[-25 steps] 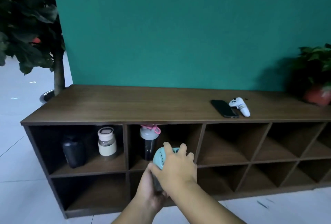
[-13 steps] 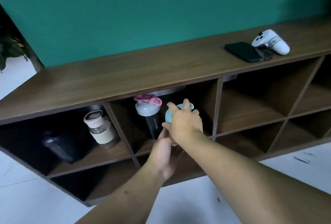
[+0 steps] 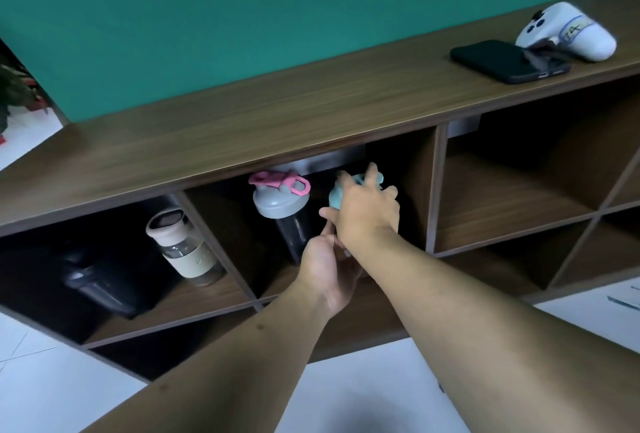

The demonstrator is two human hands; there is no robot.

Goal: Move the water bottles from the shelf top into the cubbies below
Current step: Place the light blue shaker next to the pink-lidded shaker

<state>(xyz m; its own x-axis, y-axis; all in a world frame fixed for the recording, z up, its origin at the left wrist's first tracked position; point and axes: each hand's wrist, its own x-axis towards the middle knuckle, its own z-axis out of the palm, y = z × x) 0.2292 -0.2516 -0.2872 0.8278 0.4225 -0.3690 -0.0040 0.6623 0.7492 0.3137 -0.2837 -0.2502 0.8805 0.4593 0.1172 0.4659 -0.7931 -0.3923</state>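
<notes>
A bottle with a light blue lid (image 3: 335, 192) is inside the second upper cubby, held by both hands. My right hand (image 3: 365, 209) grips its lid from above; my left hand (image 3: 329, 268) cups its lower body, which is mostly hidden. Left of it in the same cubby stands a dark shaker bottle with a grey lid and pink loop (image 3: 282, 206). The first cubby holds a cream-lidded glass bottle (image 3: 183, 245) and a black bottle (image 3: 95, 282). The brown shelf top (image 3: 277, 114) carries no bottles.
A black phone (image 3: 502, 60) and a white game controller (image 3: 568, 33) lie on the shelf top at the right. Cubbies to the right and in the lower row hold nothing. A green wall rises behind; white floor tiles lie below. A plant (image 3: 14, 90) shows at far left.
Both hands have carried the blue-lidded bottle forward and up, from in front of the shelf into the second upper cubby. The camera has moved closer and tilted.
</notes>
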